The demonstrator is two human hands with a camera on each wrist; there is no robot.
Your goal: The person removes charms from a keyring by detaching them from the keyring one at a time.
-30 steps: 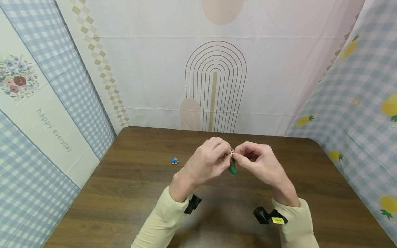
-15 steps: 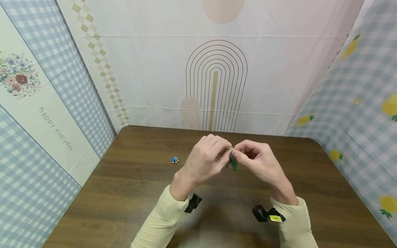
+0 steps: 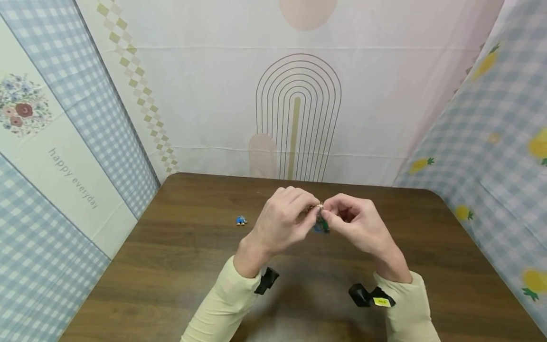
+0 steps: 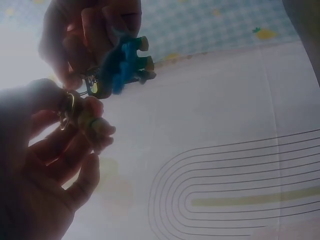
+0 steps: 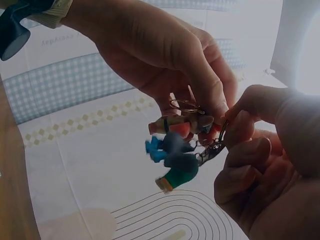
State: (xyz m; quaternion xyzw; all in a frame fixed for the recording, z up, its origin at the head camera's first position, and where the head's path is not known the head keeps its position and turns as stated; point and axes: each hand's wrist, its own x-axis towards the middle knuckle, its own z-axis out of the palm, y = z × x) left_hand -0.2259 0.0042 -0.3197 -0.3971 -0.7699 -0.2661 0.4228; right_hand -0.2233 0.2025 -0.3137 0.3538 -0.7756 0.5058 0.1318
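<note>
Above the table my left hand (image 3: pixel 284 216) and right hand (image 3: pixel 361 221) meet fingertip to fingertip over a bunch of small figure charms. My left hand holds a gold-coloured metal ring (image 5: pixel 185 106), and a yellow and red figure charm (image 5: pixel 177 126) sits just under its fingers. Between thumb and forefinger my right hand pinches a metal link (image 5: pixel 223 132), mostly covered by the fingertips. From it hang a dark chain and a blue and green figure charm (image 4: pixel 127 65). Left of the hands, a small blue figure charm (image 3: pixel 241 220) lies on the table.
The brown wooden table (image 3: pixel 179 285) ends at a white patterned cloth (image 3: pixel 213 104) behind. Checked blue cloths hang at the left and right sides. Black wrist cameras (image 3: pixel 267 280) sit on both cream sleeves.
Both hands stay nearly in place with small finger movements. The hanging charms have swung and turned, so blue now shows beside the green. The charm on the table has not moved.
</note>
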